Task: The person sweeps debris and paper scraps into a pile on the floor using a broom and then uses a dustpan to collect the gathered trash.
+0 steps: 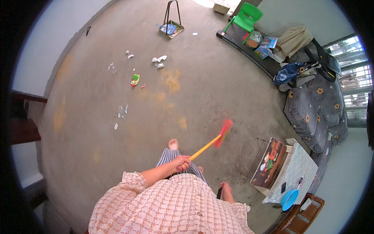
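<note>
My left hand (182,163) is closed around the yellow handle of a broom (202,149). The broom's red head, smeared by motion, is to the right of my feet, over the grey floor. Lower down and to the right, my right hand (226,192) hangs by my side with its fingers curled; a narrow dark thing (219,193) shows beside it, too little of it to name. Ahead on the floor lie a green and yellow wrapper (135,80), crumpled white paper (159,60) and clear plastic scraps (122,111). A long-handled dustpan (171,29) with a blue packet in it stands farther off.
On the right, a cloth-covered table (307,165) bears a blue basin (289,200) and a phone. Beyond it come a patterned sofa (302,109) and a treadmill (249,52) loaded with a green chair (247,17) and bags. Yellowish powder (171,80) marks the floor.
</note>
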`<state>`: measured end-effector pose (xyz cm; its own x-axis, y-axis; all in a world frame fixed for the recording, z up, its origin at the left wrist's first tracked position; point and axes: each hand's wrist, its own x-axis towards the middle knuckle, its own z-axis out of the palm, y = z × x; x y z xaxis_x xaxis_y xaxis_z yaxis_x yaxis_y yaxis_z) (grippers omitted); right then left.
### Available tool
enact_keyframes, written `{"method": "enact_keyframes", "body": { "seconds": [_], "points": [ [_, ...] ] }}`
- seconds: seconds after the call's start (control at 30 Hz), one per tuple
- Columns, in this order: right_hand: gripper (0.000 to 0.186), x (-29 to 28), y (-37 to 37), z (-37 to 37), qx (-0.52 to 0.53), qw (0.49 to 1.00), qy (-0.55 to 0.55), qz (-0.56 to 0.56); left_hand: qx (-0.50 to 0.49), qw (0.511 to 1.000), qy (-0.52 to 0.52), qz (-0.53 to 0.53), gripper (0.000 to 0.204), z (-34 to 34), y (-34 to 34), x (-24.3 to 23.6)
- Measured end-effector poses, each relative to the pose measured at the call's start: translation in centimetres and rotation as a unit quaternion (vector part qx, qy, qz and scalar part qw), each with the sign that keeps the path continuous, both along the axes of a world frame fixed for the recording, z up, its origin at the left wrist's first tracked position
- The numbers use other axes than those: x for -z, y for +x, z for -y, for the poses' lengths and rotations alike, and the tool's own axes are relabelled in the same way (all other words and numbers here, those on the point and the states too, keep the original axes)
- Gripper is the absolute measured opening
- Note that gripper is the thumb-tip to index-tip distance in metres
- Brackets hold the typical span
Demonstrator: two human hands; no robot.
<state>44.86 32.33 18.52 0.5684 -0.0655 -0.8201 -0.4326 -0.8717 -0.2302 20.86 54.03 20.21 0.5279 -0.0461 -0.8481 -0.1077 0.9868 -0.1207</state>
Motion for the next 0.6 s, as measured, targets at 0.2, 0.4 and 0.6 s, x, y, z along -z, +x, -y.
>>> {"method": "enact_keyframes", "body": {
  "seconds": [0.2, 0.4, 0.6],
  "points": [
    [0.019, 0.9, 0.0, -2.0, -0.034, 0.999, 0.002, -0.027, -0.115, 0.990, 0.042, -0.068, 0.012, 1.1, -12.4, 2.9],
    [0.020, 2.1, -0.4, -5.1, -0.066, 0.997, 0.007, -0.033, -0.053, 0.947, 0.178, -0.264, 0.057, 1.4, -14.1, -4.9],
    [0.021, 1.0, -0.7, -8.1, -0.099, 0.995, 0.011, -0.029, -0.116, 0.982, 0.111, -0.102, 0.058, 1.8, -13.3, -4.1]
  ]
}}
